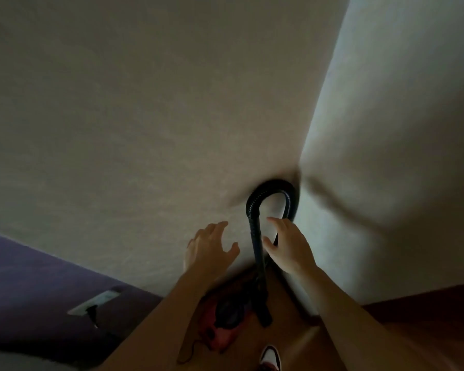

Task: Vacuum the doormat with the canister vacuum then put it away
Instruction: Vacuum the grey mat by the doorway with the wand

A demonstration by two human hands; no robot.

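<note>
A red canister vacuum stands on the wooden floor in a wall corner. Its black wand stands upright from it, and the ribbed black hose arches over the top and drops behind my right hand. My left hand hovers just left of the wand with fingers spread, touching nothing. My right hand is just right of the wand, fingers relaxed and open, near the hose; I see no grip. The doormat is out of view.
Two pale walls meet in a corner right behind the hose. A dark purple surface with a light wall plate and plug lies at lower left. The vacuum's cord trails on the floor beside my shoe.
</note>
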